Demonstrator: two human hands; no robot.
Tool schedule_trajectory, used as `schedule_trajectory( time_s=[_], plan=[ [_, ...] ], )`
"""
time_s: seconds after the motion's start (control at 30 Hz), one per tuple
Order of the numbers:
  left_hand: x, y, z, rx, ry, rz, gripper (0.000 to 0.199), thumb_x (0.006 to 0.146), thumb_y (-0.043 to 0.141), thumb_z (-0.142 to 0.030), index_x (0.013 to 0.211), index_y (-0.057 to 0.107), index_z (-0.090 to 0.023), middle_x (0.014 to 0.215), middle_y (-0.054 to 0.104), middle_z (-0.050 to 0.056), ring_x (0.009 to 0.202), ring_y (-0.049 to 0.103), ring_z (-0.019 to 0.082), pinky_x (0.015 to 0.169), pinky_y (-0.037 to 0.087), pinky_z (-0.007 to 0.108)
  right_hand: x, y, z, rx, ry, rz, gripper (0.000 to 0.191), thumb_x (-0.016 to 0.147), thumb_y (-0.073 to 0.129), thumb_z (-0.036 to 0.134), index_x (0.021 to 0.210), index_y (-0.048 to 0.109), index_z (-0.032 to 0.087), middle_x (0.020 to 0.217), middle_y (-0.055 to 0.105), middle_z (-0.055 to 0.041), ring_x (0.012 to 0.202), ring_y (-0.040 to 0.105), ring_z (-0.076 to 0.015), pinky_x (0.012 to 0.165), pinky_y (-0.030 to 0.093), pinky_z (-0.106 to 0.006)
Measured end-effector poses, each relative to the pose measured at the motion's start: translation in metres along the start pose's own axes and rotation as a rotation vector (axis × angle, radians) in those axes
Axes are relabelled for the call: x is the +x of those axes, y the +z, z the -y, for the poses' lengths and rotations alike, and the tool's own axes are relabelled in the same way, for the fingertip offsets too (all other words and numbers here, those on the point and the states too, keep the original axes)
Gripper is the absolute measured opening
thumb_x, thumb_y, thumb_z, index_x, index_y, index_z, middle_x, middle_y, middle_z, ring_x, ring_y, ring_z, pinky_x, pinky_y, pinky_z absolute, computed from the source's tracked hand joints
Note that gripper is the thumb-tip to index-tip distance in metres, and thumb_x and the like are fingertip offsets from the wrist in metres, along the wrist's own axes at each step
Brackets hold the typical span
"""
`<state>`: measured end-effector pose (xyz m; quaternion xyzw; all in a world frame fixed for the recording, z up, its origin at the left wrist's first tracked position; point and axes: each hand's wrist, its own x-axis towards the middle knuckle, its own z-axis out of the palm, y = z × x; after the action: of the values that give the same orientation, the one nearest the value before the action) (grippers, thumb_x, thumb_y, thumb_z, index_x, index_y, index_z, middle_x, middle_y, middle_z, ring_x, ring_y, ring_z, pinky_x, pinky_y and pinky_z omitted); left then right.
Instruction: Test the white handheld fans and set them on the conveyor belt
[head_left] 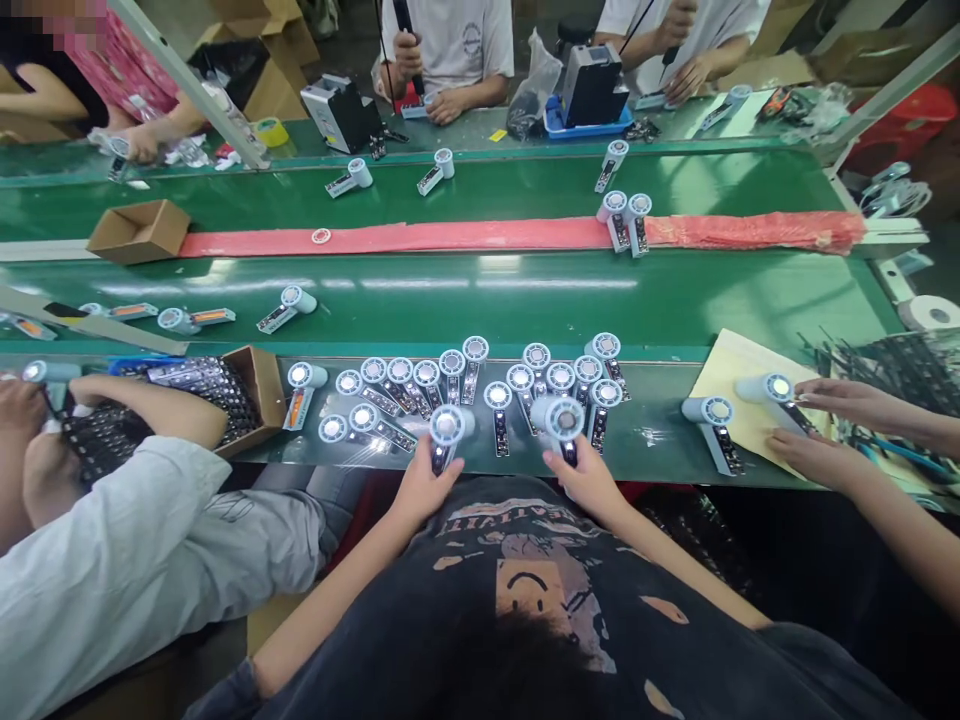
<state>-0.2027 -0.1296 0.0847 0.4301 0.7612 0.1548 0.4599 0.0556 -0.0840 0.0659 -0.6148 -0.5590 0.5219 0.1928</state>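
Observation:
My left hand (426,488) is wrapped round the handle of a light blue fan unit (448,426), its round head pointing up. Another fan unit (564,420) is gripped at its handle by my right hand (589,480). Both hands are at the near edge of the green bench (645,440). Between them a fan unit (498,397) lies with its circuit board showing in the open handle. Several more fan units lie beyond and to the left, among them one (475,350) at the back of the group and one (364,418) near my left hand.
A person's hands (825,430) hold a fan unit over yellow paper (720,375) at right. At left, another person's arm (150,400) reaches past a cardboard box (262,400). A green conveyor (450,300) with a red strip (465,237) runs beyond the bench; people work across it.

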Motion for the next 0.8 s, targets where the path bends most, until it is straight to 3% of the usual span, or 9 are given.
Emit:
schedule_trajectory(
  time_s=[0.07,0.17,0.3,0.5,0.6,0.7,0.8],
  plan=[
    [0.001,0.003,0.027,0.176,-0.058,0.025,0.045,0.087,0.057,-0.032,0.128,0.050,-0.015,0.106,0.073,0.013,0.086,0.073,0.027,0.085,0.053,0.039,-0.012,0.008,-0.029,-0.265,0.135,0.005,0.032,0.083,0.063,0.031,0.112,0.060,0.018,0.102,0.074,-0.0108,0.095,0.072,-0.0288,0.083,0.055,-0.037],
    [0.004,0.010,0.049,0.273,-0.070,0.105,0.035,0.090,0.057,-0.028,0.123,0.055,-0.018,0.113,0.075,0.014,0.105,0.073,0.031,0.088,0.052,0.037,-0.028,0.025,-0.052,-0.356,0.215,0.007,0.036,0.086,0.063,0.025,0.121,0.060,0.016,0.110,0.074,-0.0145,0.100,0.073,-0.0311,0.084,0.054,-0.037],
    [0.009,0.016,0.055,0.390,-0.059,0.165,0.036,0.099,0.047,-0.030,0.132,0.052,-0.019,0.130,0.069,0.018,0.121,0.067,0.033,0.096,0.048,0.039,-0.036,0.041,-0.059,-0.436,0.239,-0.037,0.040,0.097,0.051,0.025,0.135,0.055,0.017,0.131,0.068,-0.0166,0.118,0.067,-0.0308,0.096,0.051,-0.038],
    [0.013,0.016,0.062,0.450,-0.065,0.153,0.040,0.100,0.042,-0.025,0.139,0.049,-0.016,0.141,0.062,0.021,0.129,0.062,0.033,0.105,0.045,0.043,-0.037,0.050,-0.065,-0.508,0.258,-0.050,0.045,0.100,0.045,0.025,0.143,0.053,0.012,0.137,0.064,-0.0199,0.124,0.065,-0.0325,0.101,0.049,-0.040],
    [0.014,0.014,0.062,0.390,-0.083,0.129,0.038,0.096,0.048,-0.018,0.133,0.054,-0.011,0.131,0.067,0.024,0.122,0.066,0.036,0.105,0.045,0.046,-0.034,0.055,-0.063,-0.513,0.281,-0.032,0.045,0.099,0.046,0.021,0.141,0.054,0.006,0.128,0.068,-0.0245,0.116,0.069,-0.0355,0.095,0.051,-0.042],
    [0.018,-0.003,0.048,0.221,-0.045,0.090,0.029,0.090,0.062,-0.018,0.118,0.064,-0.014,0.107,0.075,0.016,0.107,0.072,0.035,0.097,0.051,0.046,-0.024,0.042,-0.048,-0.492,0.265,-0.011,0.036,0.095,0.055,0.018,0.128,0.064,0.008,0.115,0.074,-0.0220,0.105,0.073,-0.0349,0.087,0.053,-0.040],
    [0.017,-0.039,0.016,-0.085,0.117,0.012,0.026,0.091,0.070,-0.031,0.112,0.067,-0.018,0.104,0.072,0.007,0.098,0.072,0.028,0.086,0.058,0.041,-0.011,-0.009,-0.022,-0.447,0.193,-0.011,0.019,0.092,0.063,0.018,0.110,0.072,0.017,0.099,0.077,-0.0113,0.094,0.074,-0.0273,0.082,0.055,-0.033]
  ],
)
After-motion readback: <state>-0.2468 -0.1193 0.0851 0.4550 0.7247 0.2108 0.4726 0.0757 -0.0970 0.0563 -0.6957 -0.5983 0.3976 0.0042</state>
